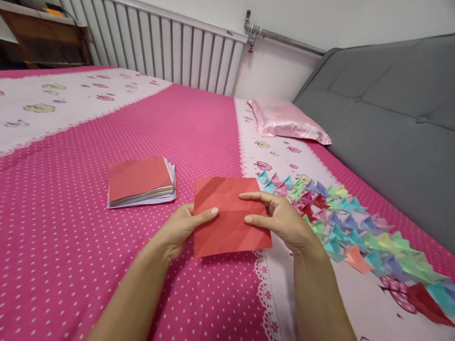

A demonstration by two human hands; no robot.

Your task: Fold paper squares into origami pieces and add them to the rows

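A square sheet of red paper (227, 233) with faint crease lines is held up between both hands above the bed. My left hand (184, 223) grips its left edge, thumb on the face and the other fingers hidden behind. On the right edge, my right hand (279, 219) holds it with thumb and index finger on the front; the remaining fingers are mostly out of sight. Left of the sheet lies a stack of coloured paper (140, 179) with a red sheet on top. Many small folded paper pieces (350, 221) in several colours stand in rows to the right.
The bed has a pink dotted cover (81, 253) with white printed bands. A pink satin pillow (286, 119) rests near the grey padded headboard (393, 91). Along the wall are a white radiator (163, 37) and a metal pipe (288, 38). A wooden table (42, 33) stands far left.
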